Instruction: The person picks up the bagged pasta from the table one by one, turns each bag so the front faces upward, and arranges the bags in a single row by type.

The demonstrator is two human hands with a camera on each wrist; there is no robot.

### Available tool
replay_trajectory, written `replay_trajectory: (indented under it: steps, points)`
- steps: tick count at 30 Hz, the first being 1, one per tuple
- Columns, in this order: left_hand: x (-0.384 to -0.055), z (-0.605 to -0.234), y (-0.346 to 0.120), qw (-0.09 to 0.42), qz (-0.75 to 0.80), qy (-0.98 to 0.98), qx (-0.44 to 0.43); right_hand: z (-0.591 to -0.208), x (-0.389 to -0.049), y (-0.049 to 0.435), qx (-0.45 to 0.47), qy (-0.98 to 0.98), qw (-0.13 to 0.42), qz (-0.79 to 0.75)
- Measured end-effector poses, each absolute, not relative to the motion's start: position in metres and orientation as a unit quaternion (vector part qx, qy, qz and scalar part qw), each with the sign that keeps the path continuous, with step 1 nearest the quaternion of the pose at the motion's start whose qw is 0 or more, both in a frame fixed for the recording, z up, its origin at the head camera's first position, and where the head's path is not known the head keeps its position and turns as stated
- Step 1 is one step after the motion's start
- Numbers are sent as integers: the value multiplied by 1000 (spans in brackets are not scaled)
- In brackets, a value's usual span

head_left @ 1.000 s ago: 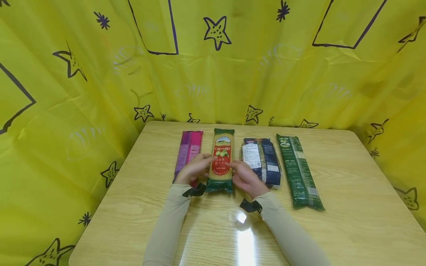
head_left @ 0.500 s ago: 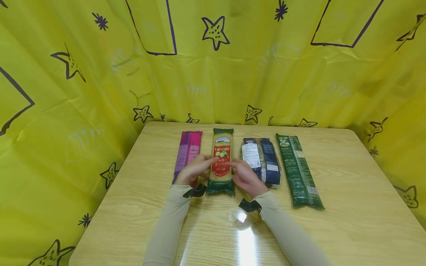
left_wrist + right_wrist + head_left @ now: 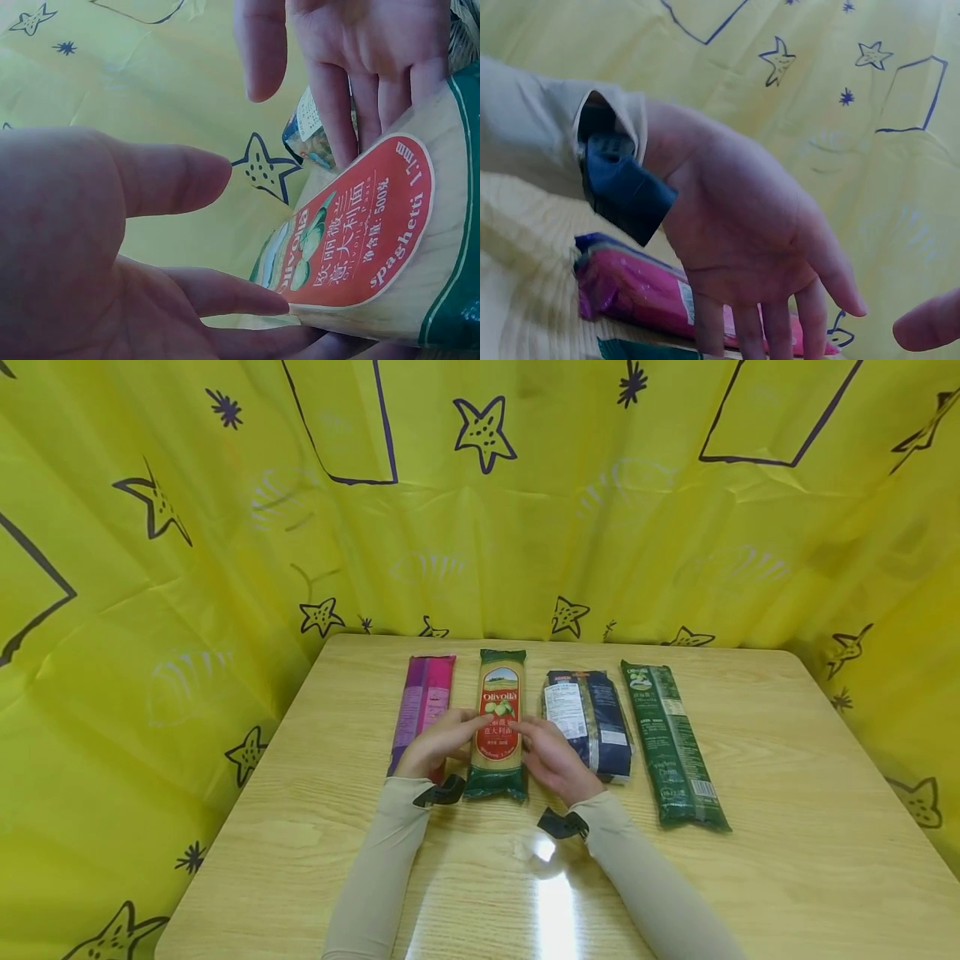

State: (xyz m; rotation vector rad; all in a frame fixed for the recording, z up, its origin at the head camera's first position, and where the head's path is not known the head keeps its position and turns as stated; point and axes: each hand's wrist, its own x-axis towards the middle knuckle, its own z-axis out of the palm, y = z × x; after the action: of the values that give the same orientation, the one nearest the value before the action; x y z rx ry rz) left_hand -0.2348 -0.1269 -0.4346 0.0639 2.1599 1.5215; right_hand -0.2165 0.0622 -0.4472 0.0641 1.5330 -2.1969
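A spaghetti pack point(image 3: 498, 745) with a red oval label and green ends lies between my two hands. My left hand point(image 3: 437, 745) is at its left side. In the left wrist view, the straight left fingers point(image 3: 217, 292) reach along the pack's lower edge while the thumb stands raised above it. My right hand point(image 3: 557, 762) is at the opposite side, its straight fingers point(image 3: 365, 101) down against the pack's edge and its thumb also lifted. From the right wrist, my left palm point(image 3: 742, 217) shows behind the pack's green end point(image 3: 641, 349); most of the right hand is out of that view.
A pink and purple pack point(image 3: 424, 702) lies left of the spaghetti, partly behind my left hand. To the right are a dark blue pack point(image 3: 611, 727) with white labels and a long green pack point(image 3: 671, 747). A yellow curtain point(image 3: 480, 543) hangs behind the wooden table point(image 3: 300, 843).
Both hands stay almost in place at the pack's sides. The right thumb has shifted slightly inward and away from me. The head view has drifted a little.
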Motion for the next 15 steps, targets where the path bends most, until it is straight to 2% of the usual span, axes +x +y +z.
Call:
replay_trajectory:
  steps: [6,15]
  points:
    - [-233,-431,-125,243,545,802,20,-443,-217,64,24,594,192,-781]
    - [-230,-421,-125,186,495,848,30,-421,-212,73,-7,621,141,-771]
